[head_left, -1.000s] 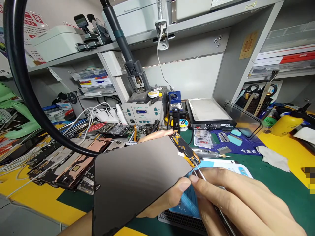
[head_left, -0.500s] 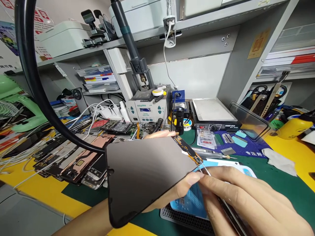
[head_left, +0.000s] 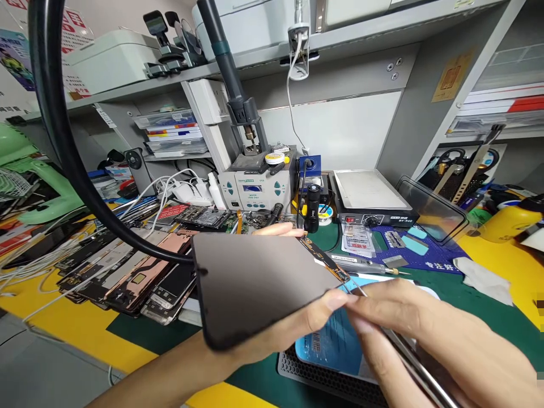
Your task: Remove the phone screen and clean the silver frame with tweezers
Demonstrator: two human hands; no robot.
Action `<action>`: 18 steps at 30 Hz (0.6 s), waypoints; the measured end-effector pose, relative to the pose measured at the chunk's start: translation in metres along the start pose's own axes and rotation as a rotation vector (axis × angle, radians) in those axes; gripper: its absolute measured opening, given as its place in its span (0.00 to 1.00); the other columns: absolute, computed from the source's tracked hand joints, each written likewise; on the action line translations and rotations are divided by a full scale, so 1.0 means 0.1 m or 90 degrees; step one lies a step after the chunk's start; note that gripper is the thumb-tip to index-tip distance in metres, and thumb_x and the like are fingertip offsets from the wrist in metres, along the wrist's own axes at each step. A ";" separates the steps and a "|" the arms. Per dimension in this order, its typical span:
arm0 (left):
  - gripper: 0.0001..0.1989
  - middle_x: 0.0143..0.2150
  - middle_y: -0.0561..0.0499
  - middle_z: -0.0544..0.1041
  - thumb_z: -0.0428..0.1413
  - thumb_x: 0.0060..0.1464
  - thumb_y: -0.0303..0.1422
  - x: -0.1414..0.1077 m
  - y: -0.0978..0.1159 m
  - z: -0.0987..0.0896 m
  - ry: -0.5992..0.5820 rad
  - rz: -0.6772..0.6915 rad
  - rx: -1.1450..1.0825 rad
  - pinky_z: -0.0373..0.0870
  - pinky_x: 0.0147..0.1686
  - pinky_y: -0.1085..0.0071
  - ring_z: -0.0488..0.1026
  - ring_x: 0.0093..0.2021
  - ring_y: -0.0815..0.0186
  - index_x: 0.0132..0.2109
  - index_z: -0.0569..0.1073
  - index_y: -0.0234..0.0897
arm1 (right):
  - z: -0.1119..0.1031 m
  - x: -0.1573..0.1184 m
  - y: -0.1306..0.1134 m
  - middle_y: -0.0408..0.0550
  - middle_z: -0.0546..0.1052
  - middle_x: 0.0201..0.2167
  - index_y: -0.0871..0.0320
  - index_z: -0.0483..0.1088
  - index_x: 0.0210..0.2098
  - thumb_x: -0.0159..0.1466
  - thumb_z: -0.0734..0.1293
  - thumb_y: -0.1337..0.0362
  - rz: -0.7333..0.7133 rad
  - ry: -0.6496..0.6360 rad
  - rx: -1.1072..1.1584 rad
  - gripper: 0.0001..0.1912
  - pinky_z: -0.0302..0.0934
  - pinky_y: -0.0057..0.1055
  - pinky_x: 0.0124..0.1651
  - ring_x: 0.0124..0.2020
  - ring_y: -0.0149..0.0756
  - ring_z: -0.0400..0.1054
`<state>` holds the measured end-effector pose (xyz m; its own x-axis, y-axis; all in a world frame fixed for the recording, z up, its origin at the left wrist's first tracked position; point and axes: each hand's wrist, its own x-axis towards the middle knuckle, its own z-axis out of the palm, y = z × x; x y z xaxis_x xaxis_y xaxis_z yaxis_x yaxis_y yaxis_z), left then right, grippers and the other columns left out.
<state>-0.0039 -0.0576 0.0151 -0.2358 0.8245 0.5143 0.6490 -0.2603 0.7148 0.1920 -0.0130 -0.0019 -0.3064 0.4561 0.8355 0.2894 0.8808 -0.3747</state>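
A dark phone screen (head_left: 263,283) is held up over the bench in my left hand (head_left: 306,323), thumb on its near edge and fingertips at the far edge. Along its right end runs an orange-and-black flex cable (head_left: 325,258). My right hand (head_left: 408,317) pinches a pair of metal tweezers (head_left: 403,351). The tweezer tips reach the lower corner of the flex cable; whether they grip it I cannot tell. Beneath my hands lies a blue packet (head_left: 323,345) on a black perforated pad (head_left: 293,368).
Stacked phone parts (head_left: 144,272) lie at left. Behind stand a hot-air station (head_left: 255,190), a black flashlight (head_left: 312,207) and a heating plate (head_left: 369,192). A black hose (head_left: 80,181) loops across the left, passing behind the screen. A screwdriver-like tool (head_left: 369,265) lies beyond my right hand.
The screen has tilted flatter, its near left corner rising and shifting right. My right hand and the tweezers stay by the flex cable. The view has shifted slightly.
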 end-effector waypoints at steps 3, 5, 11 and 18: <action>0.14 0.42 0.51 0.82 0.66 0.51 0.40 0.04 -0.03 0.06 -0.003 0.041 0.005 0.74 0.58 0.57 0.78 0.51 0.54 0.44 0.76 0.45 | -0.03 0.09 0.00 0.45 0.82 0.32 0.55 0.74 0.38 0.61 0.68 0.75 -0.018 -0.013 0.056 0.09 0.73 0.24 0.35 0.30 0.32 0.78; 0.21 0.51 0.48 0.80 0.67 0.51 0.41 0.05 -0.03 0.11 0.022 0.006 -0.056 0.77 0.53 0.60 0.79 0.49 0.56 0.51 0.74 0.43 | -0.05 0.14 0.00 0.44 0.82 0.32 0.54 0.74 0.38 0.62 0.67 0.74 0.003 0.000 0.067 0.09 0.72 0.22 0.32 0.29 0.31 0.78; 0.26 0.50 0.48 0.81 0.69 0.49 0.39 0.06 -0.01 0.15 -0.016 -0.090 -0.188 0.79 0.48 0.71 0.80 0.46 0.63 0.53 0.71 0.39 | -0.06 0.16 0.02 0.39 0.80 0.29 0.51 0.72 0.35 0.62 0.68 0.71 0.030 -0.027 0.073 0.07 0.70 0.21 0.27 0.28 0.30 0.77; 0.27 0.49 0.46 0.80 0.68 0.47 0.38 0.04 0.00 0.15 -0.001 -0.093 -0.177 0.74 0.58 0.58 0.80 0.45 0.59 0.53 0.71 0.39 | -0.07 0.15 0.04 0.42 0.80 0.30 0.53 0.71 0.38 0.62 0.65 0.75 -0.054 -0.024 0.071 0.10 0.72 0.24 0.30 0.28 0.31 0.78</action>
<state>0.0060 -0.0470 0.0106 -0.3109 0.8638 0.3964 0.3855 -0.2666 0.8834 0.1950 -0.0040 0.0118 -0.3592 0.3823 0.8514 0.1598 0.9240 -0.3475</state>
